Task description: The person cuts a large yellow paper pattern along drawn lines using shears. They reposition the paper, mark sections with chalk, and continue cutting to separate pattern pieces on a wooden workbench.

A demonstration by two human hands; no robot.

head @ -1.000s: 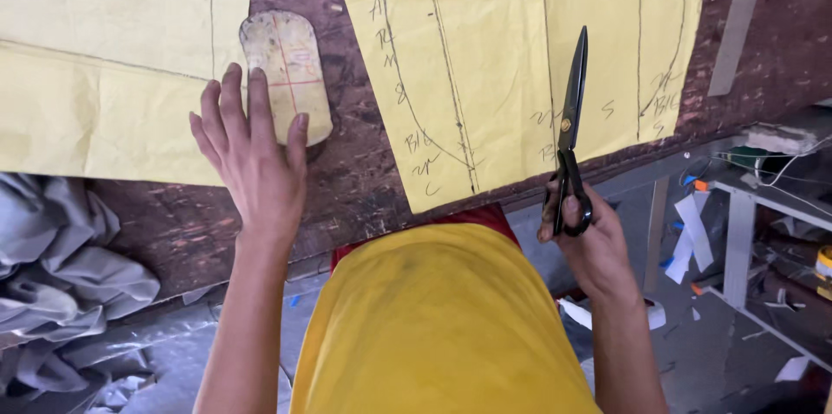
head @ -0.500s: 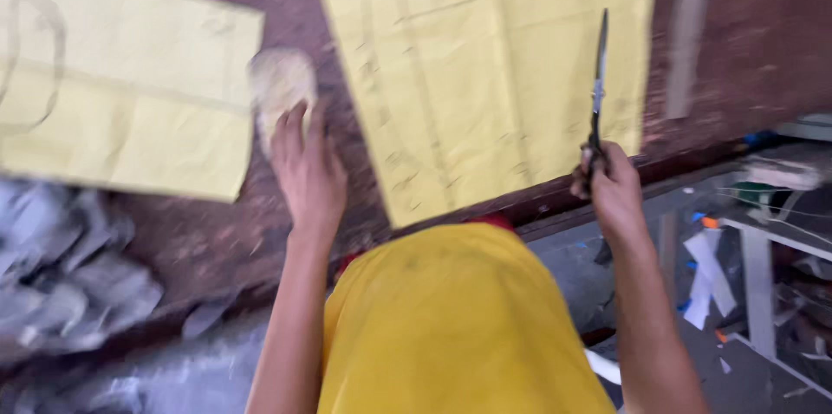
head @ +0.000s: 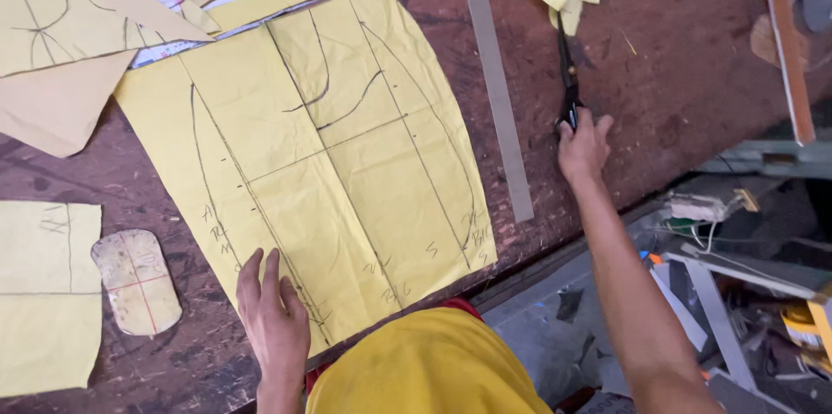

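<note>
Left hand (head: 276,319) lies flat, fingers (head: 260,271) together, pressing the near edge of the yellow pattern (head: 329,162) on the tabletop (head: 676,84). Right hand (head: 582,147), fingers curled, grips scissors (head: 567,76). Their long axis points away, well right of the pattern beyond a grey ruler (head: 498,97).

Even, soft daylight is recorded; shadows are faint. No glare is seen. Focus is sharp centrally; slight softening is noted at the edges.

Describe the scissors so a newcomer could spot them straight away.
On the dark wooden table, look right of the large yellow paper pattern and the grey ruler. The right hand holds the scissors: black, blades pointing away, the only dark metal tool among yellow scraps.
</note>
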